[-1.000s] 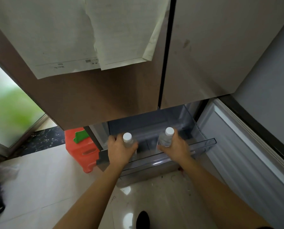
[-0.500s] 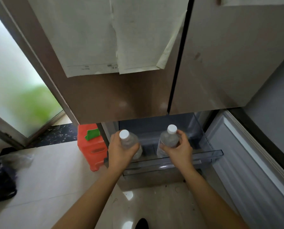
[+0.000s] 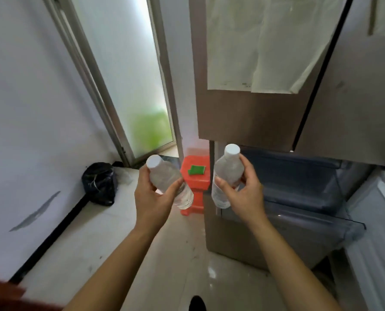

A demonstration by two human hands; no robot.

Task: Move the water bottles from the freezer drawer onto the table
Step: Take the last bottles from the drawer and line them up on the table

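Note:
My left hand (image 3: 152, 199) grips a clear water bottle with a white cap (image 3: 163, 175), tilted with its cap toward me, left of the fridge. My right hand (image 3: 243, 194) holds a second white-capped water bottle (image 3: 227, 170) nearly upright, in front of the fridge's left edge. Both bottles are out of the freezer drawer (image 3: 308, 207), which stands pulled open at the right, grey and translucent. No bottle shows in the part of the drawer I can see. The table is out of view.
An orange plastic stool (image 3: 194, 182) with a green piece on top stands beside the fridge. A black bag (image 3: 99, 184) lies on the floor by the white wall. A frosted glass door (image 3: 131, 81) is behind. Papers (image 3: 261, 46) hang on the brown fridge door.
Both hands have lifted the bottles up out of the drawer and toward me. The view has swung left, so the wall and glass door now fill the left side.

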